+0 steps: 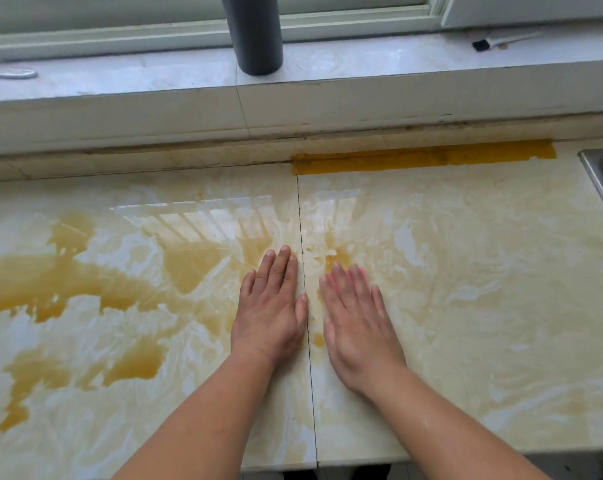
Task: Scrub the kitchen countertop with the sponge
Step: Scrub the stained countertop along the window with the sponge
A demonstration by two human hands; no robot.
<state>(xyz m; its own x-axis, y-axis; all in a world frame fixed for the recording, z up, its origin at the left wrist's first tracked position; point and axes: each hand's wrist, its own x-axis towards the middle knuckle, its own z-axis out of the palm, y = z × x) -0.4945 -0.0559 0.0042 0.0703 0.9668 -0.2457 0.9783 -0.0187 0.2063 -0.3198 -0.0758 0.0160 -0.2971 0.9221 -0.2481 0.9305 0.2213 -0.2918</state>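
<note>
Pale marbled stone makes up the kitchen countertop [466, 306], which runs left to right below a tiled window ledge [362, 64], its long axis lying across the view and its front edge nearest the person; a dark seam [301, 237] divides it into two slabs, running from the back wall toward that edge. Both hands lie flat on the stone with fingers straight and close together, holding nothing: the left hand [270, 306] sits just left of the seam and the right hand [357, 323] just right of it, fingertips pointing toward the wall. No sponge shows anywhere in view, so where it is I cannot say, and the scrubbing looks not yet begun, or at most barely started. Brownish-yellow liquid stains [68, 282] spread in broad patches over the left slab, and a smaller patch sits just beyond the right fingertips; a strip of mustard-coloured residue [424, 155] lines the back edge on the right (whether it is tape or grime is hard to tell). By my reading almost all the work remains: fetching the sponge, then working over the stained left slab and the back strip. A dark cylinder [255, 36] stands on the ledge, a small brush [500, 41] lies farther right, and a steel sink rim [601, 174] shows at the right edge.
</note>
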